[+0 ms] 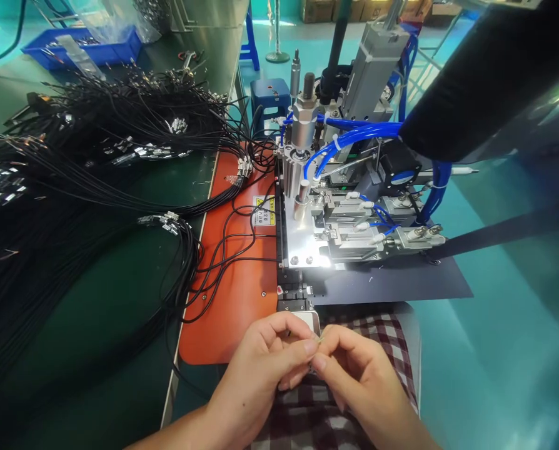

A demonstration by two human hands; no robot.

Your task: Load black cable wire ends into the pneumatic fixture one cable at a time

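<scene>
My left hand [272,356] and my right hand [354,365] meet at the lower middle, above my checkered lap [307,412]. Thumb and forefinger of each are pinched together, and the fingertips of the two hands nearly touch. Something tiny and pale seems to lie between them, too small to name. Just beyond the fingers is a white-topped piece [302,322] at the front of the machine [307,237]. Black cables [223,250] run over the orange board [242,312] to the machine's left side.
Bundles of black cables with shiny metal ends [171,222] cover much of the dark green table [120,300] at left. A blue bin [87,53] stands at its back. Blue air hoses [364,132] and a thick black tube [476,81] hang over the machine. A blue stool [270,94] stands behind.
</scene>
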